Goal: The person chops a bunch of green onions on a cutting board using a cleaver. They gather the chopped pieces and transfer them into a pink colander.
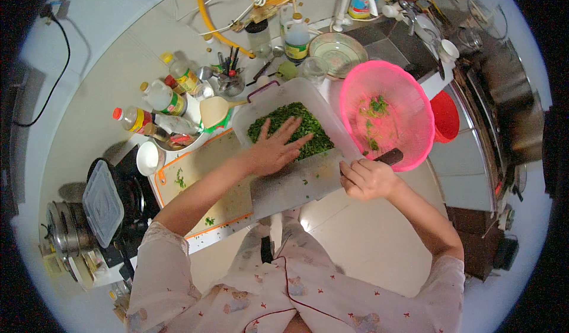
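Observation:
My left hand (278,151) lies palm down with fingers spread on the chopped green leaves (289,111) in a translucent plastic bin (306,91). My right hand (366,179) is closed around the dark handle (390,156) of what looks like a broad knife, near the bin's near right corner. Left of this fist, a wide grey surface (306,177) with green bits on it crosses the bin's near end. Whether it is the blade or the bin's wall is hard to tell. Under the bin's left side, a cutting board (222,199) with an orange edge bears green scraps.
A pink plastic basket (386,111) with some leaves stands right of the bin, beside a red container (446,117). Bottles (164,97) and a pale rice paddle (215,111) are at the left. Behind the bin are a large plate (338,54) and a glass jar (314,70).

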A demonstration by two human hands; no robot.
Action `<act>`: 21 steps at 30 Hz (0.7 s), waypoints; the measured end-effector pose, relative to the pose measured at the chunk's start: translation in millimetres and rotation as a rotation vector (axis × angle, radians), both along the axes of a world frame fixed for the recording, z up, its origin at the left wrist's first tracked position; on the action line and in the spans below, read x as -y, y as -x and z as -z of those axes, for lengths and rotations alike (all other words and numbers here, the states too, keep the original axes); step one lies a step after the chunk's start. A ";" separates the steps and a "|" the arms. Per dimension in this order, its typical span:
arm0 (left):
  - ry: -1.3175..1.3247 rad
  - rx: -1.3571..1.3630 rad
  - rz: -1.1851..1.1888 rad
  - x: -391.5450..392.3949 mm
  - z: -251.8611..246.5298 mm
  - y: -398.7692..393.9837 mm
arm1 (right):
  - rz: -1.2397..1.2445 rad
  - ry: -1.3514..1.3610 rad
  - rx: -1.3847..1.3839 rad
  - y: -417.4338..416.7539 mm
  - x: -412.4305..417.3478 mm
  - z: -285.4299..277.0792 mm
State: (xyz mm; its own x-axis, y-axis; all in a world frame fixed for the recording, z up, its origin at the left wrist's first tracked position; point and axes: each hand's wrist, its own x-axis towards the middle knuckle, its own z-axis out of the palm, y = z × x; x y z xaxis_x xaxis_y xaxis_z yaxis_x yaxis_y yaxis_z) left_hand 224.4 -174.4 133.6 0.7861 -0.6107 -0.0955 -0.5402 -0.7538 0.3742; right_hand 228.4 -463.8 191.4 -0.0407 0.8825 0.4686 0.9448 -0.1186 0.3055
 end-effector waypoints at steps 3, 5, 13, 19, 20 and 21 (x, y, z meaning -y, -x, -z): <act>0.108 0.036 0.170 24.6 -21.0 14.2 | -0.025 0.087 -0.064 -0.6 -5.0 0.6; 0.092 0.129 0.056 29.1 -2.6 18.5 | -0.026 0.069 -0.101 4.8 -9.3 2.3; 0.918 -0.128 -0.369 -99.7 -78.7 17.6 | 0.372 -0.017 -0.402 24.8 28.5 -3.2; 0.831 0.028 -0.856 -210.9 -93.7 120.9 | 0.733 -0.725 -1.298 82.8 -69.6 -39.7; 0.738 0.064 -0.992 -227.3 -79.6 142.0 | 0.747 -0.682 -1.246 87.8 -78.3 -32.8; 0.635 0.101 -1.137 -243.6 -62.3 168.0 | 0.702 -0.581 -1.230 91.1 -94.3 -28.4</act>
State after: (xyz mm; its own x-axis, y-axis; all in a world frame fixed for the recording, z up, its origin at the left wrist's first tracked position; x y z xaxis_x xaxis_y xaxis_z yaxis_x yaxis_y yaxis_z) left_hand 56.4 69.2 195.9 0.8757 0.4801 0.0514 0.2322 -0.5120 0.8270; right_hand 137.3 -369.4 219.8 0.9535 0.2453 0.1750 0.2732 -0.4584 -0.8457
